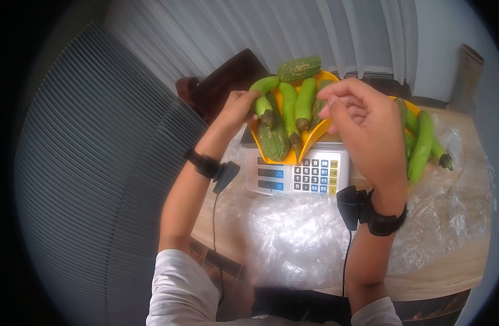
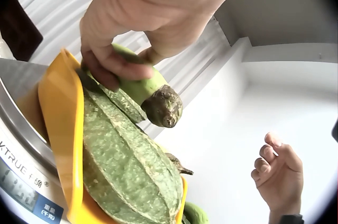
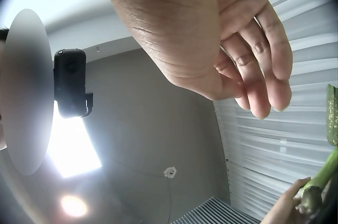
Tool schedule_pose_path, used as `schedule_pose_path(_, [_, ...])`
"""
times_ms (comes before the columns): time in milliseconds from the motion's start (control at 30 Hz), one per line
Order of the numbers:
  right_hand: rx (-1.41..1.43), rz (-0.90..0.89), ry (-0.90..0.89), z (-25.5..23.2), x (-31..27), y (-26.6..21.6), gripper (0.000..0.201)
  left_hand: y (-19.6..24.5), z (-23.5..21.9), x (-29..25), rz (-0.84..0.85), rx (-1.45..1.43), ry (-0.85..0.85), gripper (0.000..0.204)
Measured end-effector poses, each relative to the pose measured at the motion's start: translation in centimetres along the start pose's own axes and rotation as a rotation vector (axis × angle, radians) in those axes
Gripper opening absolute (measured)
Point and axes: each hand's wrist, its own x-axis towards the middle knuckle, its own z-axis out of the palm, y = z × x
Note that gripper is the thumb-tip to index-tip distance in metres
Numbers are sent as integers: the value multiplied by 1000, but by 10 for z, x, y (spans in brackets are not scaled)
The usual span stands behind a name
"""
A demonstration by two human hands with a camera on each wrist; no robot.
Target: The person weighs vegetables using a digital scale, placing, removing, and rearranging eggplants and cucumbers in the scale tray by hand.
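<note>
My left hand [image 1: 239, 107] grips a green eggplant [image 2: 138, 87] over the left side of a yellow pan [image 2: 59, 129]. The eggplant's brown stem end points down in the left wrist view, just above a ridged gourd [image 2: 129, 152]. Two more green eggplants [image 1: 306, 100] lie in the middle of the pan, stems toward me. Another ridged gourd [image 1: 299, 68] lies across its far rim. Beside the pan's right edge, my right hand [image 1: 364, 122] is raised with loosely curled fingers and holds nothing; it hides part of the pan.
The pan sits on a white weighing scale [image 1: 341, 173] with a keypad and displays. To the right, more green eggplants [image 1: 421, 145] lie in a second yellow pan [image 1: 414, 108]. Crumpled clear plastic [image 1: 293, 233] covers the wooden table [image 1: 445, 282] in front. A dark chair [image 1: 227, 81] stands behind.
</note>
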Motion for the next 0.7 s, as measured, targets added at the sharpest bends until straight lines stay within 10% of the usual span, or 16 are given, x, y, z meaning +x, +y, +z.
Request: schedule_pose_path(700, [80,-30,93,1,0,8,16,23,9,-33,-89,107,-77,63])
